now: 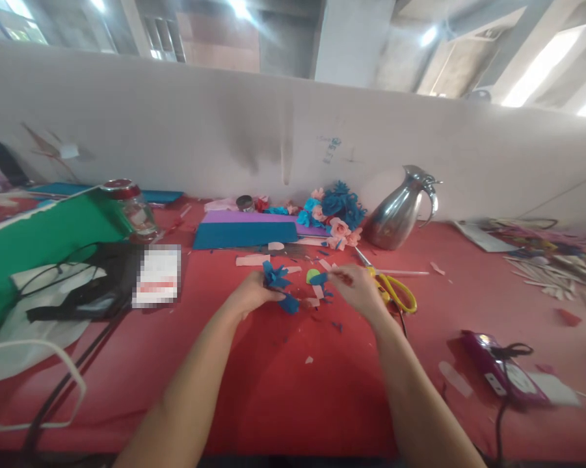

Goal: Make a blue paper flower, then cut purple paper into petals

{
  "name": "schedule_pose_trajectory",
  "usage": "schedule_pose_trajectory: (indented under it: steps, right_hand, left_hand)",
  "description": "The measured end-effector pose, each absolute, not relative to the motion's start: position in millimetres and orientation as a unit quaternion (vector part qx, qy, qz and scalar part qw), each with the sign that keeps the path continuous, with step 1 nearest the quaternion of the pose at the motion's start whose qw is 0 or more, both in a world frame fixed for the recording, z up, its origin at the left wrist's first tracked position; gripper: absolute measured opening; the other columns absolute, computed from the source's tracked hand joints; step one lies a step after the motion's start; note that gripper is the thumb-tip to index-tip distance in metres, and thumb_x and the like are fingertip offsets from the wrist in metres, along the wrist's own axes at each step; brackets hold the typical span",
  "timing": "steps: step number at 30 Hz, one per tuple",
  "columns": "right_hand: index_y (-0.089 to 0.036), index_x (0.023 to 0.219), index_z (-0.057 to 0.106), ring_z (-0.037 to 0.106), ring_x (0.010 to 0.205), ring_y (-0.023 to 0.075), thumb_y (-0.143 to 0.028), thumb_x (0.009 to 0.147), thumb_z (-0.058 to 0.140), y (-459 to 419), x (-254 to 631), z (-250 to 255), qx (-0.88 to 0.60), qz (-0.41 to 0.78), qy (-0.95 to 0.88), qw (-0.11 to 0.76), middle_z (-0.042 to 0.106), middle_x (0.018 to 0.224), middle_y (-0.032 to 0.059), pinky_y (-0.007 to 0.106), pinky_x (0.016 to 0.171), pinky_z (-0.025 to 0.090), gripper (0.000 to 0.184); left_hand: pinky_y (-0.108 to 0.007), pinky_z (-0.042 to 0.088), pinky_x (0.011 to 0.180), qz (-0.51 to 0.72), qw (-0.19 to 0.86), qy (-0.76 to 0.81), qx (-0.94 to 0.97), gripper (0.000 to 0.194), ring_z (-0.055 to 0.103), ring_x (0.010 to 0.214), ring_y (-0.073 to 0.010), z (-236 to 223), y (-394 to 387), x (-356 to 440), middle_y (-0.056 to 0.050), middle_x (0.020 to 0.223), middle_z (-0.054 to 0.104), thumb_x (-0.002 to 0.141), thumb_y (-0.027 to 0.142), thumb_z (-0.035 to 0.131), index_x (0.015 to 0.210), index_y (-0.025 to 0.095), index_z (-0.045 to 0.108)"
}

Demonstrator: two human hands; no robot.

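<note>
My left hand (254, 292) is closed on a dark blue paper flower (275, 275), its petals spreading above the fingers. Another blue petal-shaped piece (289, 303) shows just below that flower, by the fingertips. My right hand (354, 284) pinches a small blue paper petal (319, 279) a short way to the right of the flower. Close behind this petal lies a light green round piece (312, 274). Pink paper strips (252, 260) and blue scraps are scattered on the red table (293, 383) around both hands. Yellow-handled scissors (395, 294) lie beside my right hand.
Blue paper sheets (245, 235) and finished paper flowers (340, 229) are at the back. A steel jug (397, 211) stands right of them, a glass jar (134, 211) to the left. A purple power strip (505, 370) with cords lies right. A green panel (53, 244) borders the left.
</note>
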State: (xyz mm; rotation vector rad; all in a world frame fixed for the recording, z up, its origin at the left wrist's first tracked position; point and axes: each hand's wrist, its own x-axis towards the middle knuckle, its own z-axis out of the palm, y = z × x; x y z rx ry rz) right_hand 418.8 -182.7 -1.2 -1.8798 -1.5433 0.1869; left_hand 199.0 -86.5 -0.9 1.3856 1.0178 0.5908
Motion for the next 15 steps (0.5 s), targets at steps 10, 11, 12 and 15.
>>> schedule_pose_trajectory:
  steps: [10,11,12,15]
  right_hand:
    - [-0.02,0.086,0.073,0.061,0.084,0.0164,-0.005,0.073,0.059,-178,383,-5,-0.526,0.218,-0.749,0.339,0.071,0.087,0.0033,0.029,0.08,0.044,0.024]
    - [-0.019,0.082,0.072,0.06,0.082,0.016,-0.005,0.072,0.061,-178,384,-5,-0.525,0.228,-0.746,0.34,0.07,0.083,0.0025,0.028,0.079,0.044,0.021]
    - [-0.019,0.079,0.072,0.06,0.082,0.0157,-0.005,0.071,0.062,-178,386,-6,-0.526,0.235,-0.743,0.341,0.069,0.08,0.0018,0.027,0.077,0.044,0.018]
    - [-0.019,0.075,0.07,0.059,0.077,0.0153,-0.006,0.072,0.063,-177,392,-8,-0.562,0.221,-0.726,0.331,0.067,0.076,0.001,0.026,0.074,0.043,0.016]
  left_hand:
    - [-0.038,0.05,0.084,0.216,0.664,0.302,0.65,0.032,0.067,0.09,-0.0252,7,-95,200,-0.006,0.094,0.075,0.055,0.02,0.08,0.087,0.021,0.075]
    - [-0.037,0.051,0.084,0.211,0.665,0.298,0.652,0.032,0.067,0.091,-0.0252,7,-94,200,-0.006,0.095,0.075,0.056,0.021,0.08,0.088,0.021,0.075]
    - [-0.037,0.051,0.084,0.207,0.664,0.299,0.654,0.033,0.067,0.092,-0.0252,6,-94,199,-0.006,0.097,0.074,0.056,0.021,0.08,0.089,0.021,0.075]
    - [-0.039,0.05,0.086,0.219,0.643,0.328,0.656,0.033,0.066,0.094,-0.0261,7,-91,196,-0.007,0.098,0.074,0.055,0.023,0.081,0.088,0.02,0.075]
